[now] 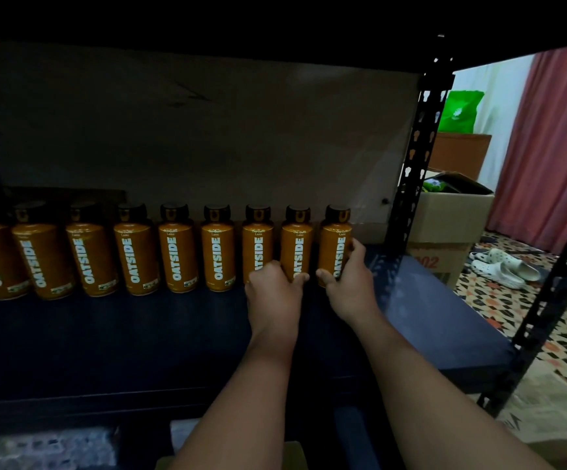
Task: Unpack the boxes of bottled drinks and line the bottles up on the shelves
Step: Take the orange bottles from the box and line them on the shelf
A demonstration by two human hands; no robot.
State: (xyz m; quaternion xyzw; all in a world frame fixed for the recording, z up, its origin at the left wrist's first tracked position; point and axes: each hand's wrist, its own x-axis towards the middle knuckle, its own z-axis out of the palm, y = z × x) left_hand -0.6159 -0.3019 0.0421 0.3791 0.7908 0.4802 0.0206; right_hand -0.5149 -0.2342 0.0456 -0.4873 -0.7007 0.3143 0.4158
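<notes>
While both hands reach onto the dark blue shelf board [427, 300], the left hand [273, 286] curls its fingers round an upright orange plastic bottle with a black cap [296, 245], and the right hand [349, 276] grips the end bottle [335, 242] beside it. White "OATSIDE" lettering runs vertically up each bottle of the row [132, 252] stretching leftward.

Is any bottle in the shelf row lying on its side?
No, every orange bottle in the row stands upright, caps up, including the two gripped by the left hand and the right hand.
</notes>
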